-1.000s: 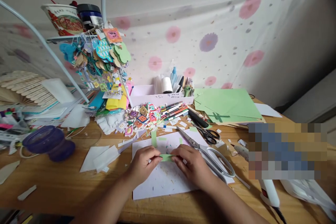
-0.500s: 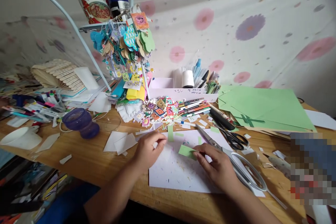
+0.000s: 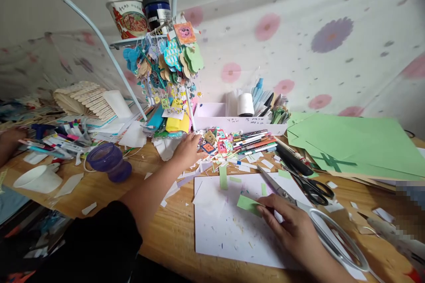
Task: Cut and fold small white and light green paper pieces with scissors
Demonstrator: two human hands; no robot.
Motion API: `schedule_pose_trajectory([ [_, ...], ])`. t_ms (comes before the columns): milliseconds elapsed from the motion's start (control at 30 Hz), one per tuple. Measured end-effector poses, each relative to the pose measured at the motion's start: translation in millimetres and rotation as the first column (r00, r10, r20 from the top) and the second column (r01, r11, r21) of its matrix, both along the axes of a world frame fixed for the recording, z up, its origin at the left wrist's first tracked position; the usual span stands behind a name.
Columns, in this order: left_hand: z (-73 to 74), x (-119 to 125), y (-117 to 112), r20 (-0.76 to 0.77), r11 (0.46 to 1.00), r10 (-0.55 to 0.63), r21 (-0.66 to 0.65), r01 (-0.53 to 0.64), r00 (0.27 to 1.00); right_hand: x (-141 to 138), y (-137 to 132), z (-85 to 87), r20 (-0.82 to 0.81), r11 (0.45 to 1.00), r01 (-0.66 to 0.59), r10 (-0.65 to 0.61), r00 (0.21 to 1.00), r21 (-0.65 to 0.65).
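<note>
My right hand point(image 3: 292, 225) pinches a small rectangle of green paper point(image 3: 248, 204) above a white sheet point(image 3: 215, 234) marked with specks. Under and beside this hand lie large silver scissors point(image 3: 332, 234), blades toward the back. My left hand point(image 3: 188, 151) stretches over the left side of a pile of small coloured picture cards point(image 3: 222, 145), its fingers apart. Whether it touches a card I cannot tell. More green paper strips point(image 3: 223, 177) rest on the upper part of the white sheet.
Behind the cards are markers point(image 3: 255, 141) and a pale box point(image 3: 212, 109). Black scissors point(image 3: 314, 190) and large green paper point(image 3: 368, 141) lie right. A purple cup point(image 3: 109, 163) and paper ornaments on a stand point(image 3: 99, 35) are left. Another person's hand point(image 3: 11, 141) shows at far left.
My left hand has moved from beside the white sheet up to the card pile, and its fingers have spread. My right hand still holds the green paper. The view has shifted slightly.
</note>
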State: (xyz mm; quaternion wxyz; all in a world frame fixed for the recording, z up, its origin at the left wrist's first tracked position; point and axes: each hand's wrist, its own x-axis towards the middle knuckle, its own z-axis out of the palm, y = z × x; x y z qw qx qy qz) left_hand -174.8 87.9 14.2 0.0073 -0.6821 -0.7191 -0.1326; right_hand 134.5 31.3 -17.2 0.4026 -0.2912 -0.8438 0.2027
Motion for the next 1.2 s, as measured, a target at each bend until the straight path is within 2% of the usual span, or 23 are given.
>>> schedule_pose_trajectory([
  [100,-9.2,13,24,-0.040,0.997,0.041,-0.062,-0.043,0.998,1,2,-2.8,0.019,1.000,0.019,-0.019,1.000,0.007],
  [167,-14.3,21,30,-0.065,0.996,0.037,-0.082,-0.042,0.997,2,3,-5.1,0.029,1.000,0.022,-0.022,0.999,0.008],
  [333,-21.5,41,21,-0.110,0.997,-0.059,-0.050,0.054,0.992,3,4,-7.7,0.034,1.000,0.008,-0.008,0.999,0.009],
  [667,-23.0,59,18,-0.131,0.993,-0.121,-0.013,0.120,0.984,2,4,-6.2,0.059,1.000,-0.001,-0.001,0.998,0.018],
  [800,-23.7,53,27,-0.109,0.995,-0.102,-0.003,0.102,0.989,4,4,-6.4,0.075,1.000,-0.004,0.003,0.997,0.016],
  [967,-20.6,26,34,-0.063,0.998,-0.055,0.011,0.056,0.996,4,2,-4.7,0.088,0.999,-0.026,0.029,0.996,-0.039],
  [1067,-14.6,12,26,-0.044,0.995,-0.100,0.026,0.101,0.994,4,1,-3.9,0.090,0.998,-0.018,0.022,0.996,-0.055],
  [1200,-6.3,-5,2,-0.025,0.988,-0.128,0.083,0.129,0.992,3,-2,0.3,0.076,0.996,-0.032,0.039,0.996,-0.087],
])
